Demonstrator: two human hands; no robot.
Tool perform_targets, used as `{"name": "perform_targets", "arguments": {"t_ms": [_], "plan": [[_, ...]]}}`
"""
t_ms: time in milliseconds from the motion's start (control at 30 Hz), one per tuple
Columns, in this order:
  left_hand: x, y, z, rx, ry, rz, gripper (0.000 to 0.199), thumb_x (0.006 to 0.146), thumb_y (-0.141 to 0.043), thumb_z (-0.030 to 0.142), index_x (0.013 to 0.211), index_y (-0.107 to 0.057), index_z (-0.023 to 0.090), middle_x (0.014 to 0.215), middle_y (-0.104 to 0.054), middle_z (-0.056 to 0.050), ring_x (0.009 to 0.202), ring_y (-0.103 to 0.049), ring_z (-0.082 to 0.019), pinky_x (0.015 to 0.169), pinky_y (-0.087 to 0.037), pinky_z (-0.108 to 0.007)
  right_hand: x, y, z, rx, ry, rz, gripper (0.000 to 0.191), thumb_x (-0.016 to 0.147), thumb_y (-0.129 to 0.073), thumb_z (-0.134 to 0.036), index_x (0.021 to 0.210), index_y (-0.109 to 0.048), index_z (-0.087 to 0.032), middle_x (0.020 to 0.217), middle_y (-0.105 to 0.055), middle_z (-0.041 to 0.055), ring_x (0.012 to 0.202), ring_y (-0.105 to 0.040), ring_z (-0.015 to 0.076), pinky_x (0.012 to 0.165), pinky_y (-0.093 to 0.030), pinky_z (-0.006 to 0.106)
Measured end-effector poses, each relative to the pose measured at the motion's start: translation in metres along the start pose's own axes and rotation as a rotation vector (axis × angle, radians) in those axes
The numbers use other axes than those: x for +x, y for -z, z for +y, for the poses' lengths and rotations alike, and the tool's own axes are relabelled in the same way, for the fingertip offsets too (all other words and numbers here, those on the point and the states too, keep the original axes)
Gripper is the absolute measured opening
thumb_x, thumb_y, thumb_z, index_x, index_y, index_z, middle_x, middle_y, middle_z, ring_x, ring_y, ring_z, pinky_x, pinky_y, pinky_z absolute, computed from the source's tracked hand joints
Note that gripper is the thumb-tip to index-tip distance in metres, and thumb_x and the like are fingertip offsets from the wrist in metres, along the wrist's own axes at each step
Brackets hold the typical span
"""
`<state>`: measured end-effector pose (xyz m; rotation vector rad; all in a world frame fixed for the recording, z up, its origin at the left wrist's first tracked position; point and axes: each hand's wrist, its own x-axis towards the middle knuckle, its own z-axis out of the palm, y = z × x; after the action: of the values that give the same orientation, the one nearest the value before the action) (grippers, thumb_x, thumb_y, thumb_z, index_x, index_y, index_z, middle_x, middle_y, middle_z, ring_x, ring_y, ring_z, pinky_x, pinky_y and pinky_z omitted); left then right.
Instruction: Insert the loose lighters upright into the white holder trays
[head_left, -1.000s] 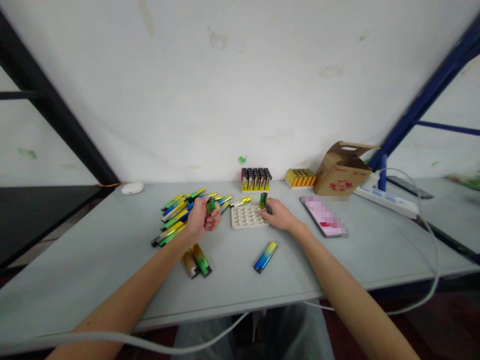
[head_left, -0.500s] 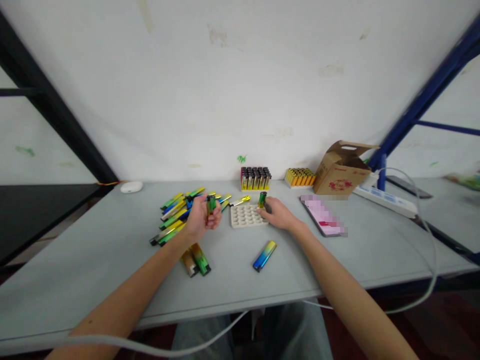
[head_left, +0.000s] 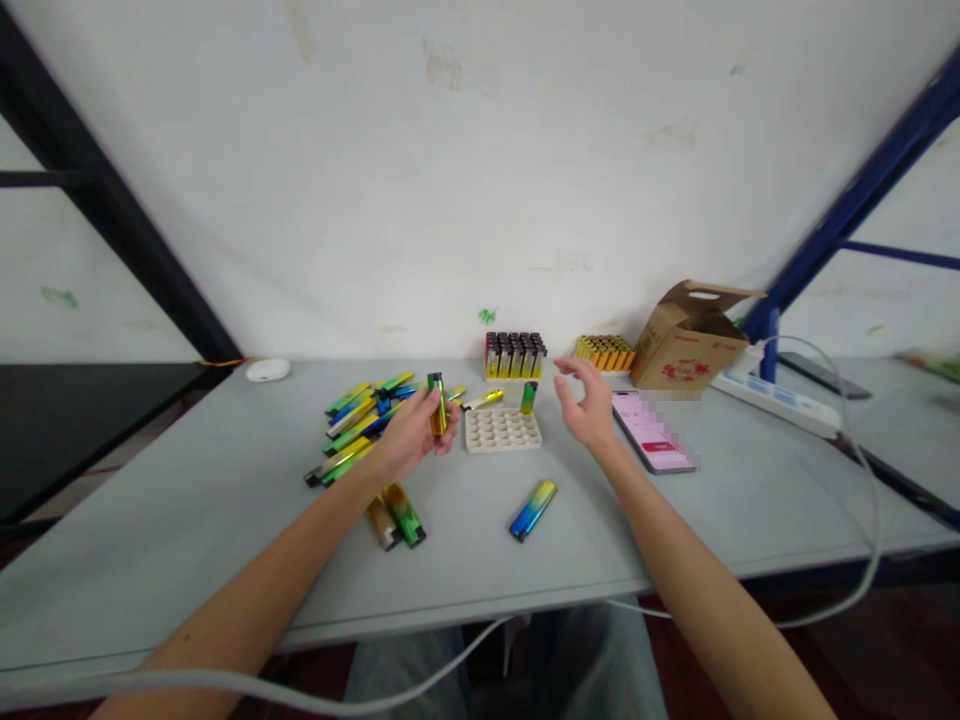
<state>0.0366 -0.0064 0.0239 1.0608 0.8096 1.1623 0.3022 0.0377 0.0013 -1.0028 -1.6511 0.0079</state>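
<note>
My left hand [head_left: 414, 430] grips an upright green-and-yellow lighter [head_left: 438, 405], its black top showing above the fingers. To the right of it lies a white tray with rows of round holes [head_left: 501, 432]. One green lighter [head_left: 529, 398] stands upright in the tray's back right corner. My right hand [head_left: 586, 402] is raised just right of the tray, fingers apart and holding nothing. Beside and behind my left hand lies a loose pile of green, yellow and blue lighters [head_left: 356, 425]. A blue-and-yellow lighter [head_left: 533, 511] lies on the table in front of the tray.
Against the wall stand a tray full of upright lighters [head_left: 515, 356] and a block of orange-yellow cylinders [head_left: 605, 353]. Right of these are an open cardboard box [head_left: 679, 350], a phone [head_left: 654, 435] and a white power strip [head_left: 780, 403]. A white case [head_left: 268, 371] sits far left.
My right hand has let go of the green lighter in the tray's corner and moved right, its fingers opening. My left hand has shifted slightly right with its lighter.
</note>
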Motion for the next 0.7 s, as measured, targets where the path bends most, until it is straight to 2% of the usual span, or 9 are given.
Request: {"name": "perform_targets", "arguments": {"t_ms": [67, 100, 200, 367, 433, 533, 700], "plan": [[-0.001, -0.001, -0.001, 0.053, 0.000, 0.002, 0.028, 0.086, -0.069, 0.039, 0.085, -0.050, 0.018, 0.075, -0.062, 0.002, 0.047, -0.044, -0.006, 0.042, -0.033, -0.017, 0.000, 0.000, -0.011, 0.042, 0.035, 0.068, 0.021, 0.095, -0.049, -0.033, 0.091, -0.066, -0.020, 0.085, -0.071, 0.0070, 0.083, -0.066, 0.0222, 0.081, -0.052, 0.039], [0.000, -0.001, -0.002, 0.082, -0.003, -0.004, 0.027, 0.084, -0.071, 0.037, 0.087, -0.053, 0.017, 0.076, -0.063, 0.001, 0.049, -0.043, -0.005, 0.043, -0.033, -0.016, -0.002, -0.001, -0.017, 0.061, 0.050, 0.041, 0.021, 0.095, -0.049, -0.031, 0.089, -0.066, -0.021, 0.082, -0.071, 0.0057, 0.079, -0.066, 0.0210, 0.078, -0.053, 0.038], [0.001, 0.000, -0.005, 0.174, -0.038, -0.055, 0.029, 0.079, -0.076, 0.036, 0.093, -0.061, 0.014, 0.081, -0.067, -0.003, 0.054, -0.047, -0.006, 0.049, -0.038, -0.019, -0.008, -0.009, -0.035, 0.102, 0.150, -0.085, 0.017, 0.093, -0.051, -0.027, 0.092, -0.067, -0.021, 0.088, -0.074, 0.0063, 0.083, -0.067, 0.0204, 0.078, -0.054, 0.037], [0.000, 0.002, -0.008, 0.316, 0.000, -0.238, 0.042, 0.079, -0.073, 0.050, 0.099, -0.065, 0.013, 0.090, -0.073, -0.009, 0.063, -0.060, -0.012, 0.056, -0.048, -0.025, -0.017, -0.024, -0.057, 0.152, 0.182, -0.193, 0.021, 0.094, -0.053, -0.027, 0.108, -0.067, -0.021, 0.096, -0.075, 0.0078, 0.091, -0.067, 0.0213, 0.084, -0.054, 0.039], [-0.001, 0.001, -0.010, 0.341, 0.032, -0.307, 0.046, 0.080, -0.070, 0.054, 0.100, -0.065, 0.014, 0.097, -0.074, -0.012, 0.070, -0.066, -0.016, 0.061, -0.052, -0.028, -0.019, -0.028, -0.061, 0.189, 0.158, -0.225, 0.024, 0.094, -0.054, -0.029, 0.112, -0.067, -0.022, 0.098, -0.075, 0.0078, 0.092, -0.068, 0.0213, 0.087, -0.054, 0.040], [0.000, 0.000, -0.016, 0.381, 0.026, -0.345, 0.048, 0.082, -0.067, 0.056, 0.103, -0.066, 0.013, 0.098, -0.075, -0.013, 0.079, -0.071, -0.020, 0.072, -0.057, -0.034, -0.021, -0.032, -0.064, 0.257, 0.086, -0.248, 0.023, 0.091, -0.058, -0.029, 0.110, -0.069, -0.023, 0.098, -0.076, 0.0064, 0.091, -0.069, 0.0207, 0.086, -0.054, 0.038], [0.005, 0.001, -0.027, 0.472, -0.093, -0.341, 0.048, 0.086, -0.063, 0.055, 0.107, -0.069, 0.013, 0.102, -0.075, -0.012, 0.093, -0.070, -0.025, 0.086, -0.057, -0.042, -0.022, -0.038, -0.066, 0.360, -0.078, -0.235, 0.019, 0.085, -0.066, -0.028, 0.101, -0.072, -0.021, 0.095, -0.076, 0.0056, 0.096, -0.069, 0.0214, 0.092, -0.052, 0.038]]}}
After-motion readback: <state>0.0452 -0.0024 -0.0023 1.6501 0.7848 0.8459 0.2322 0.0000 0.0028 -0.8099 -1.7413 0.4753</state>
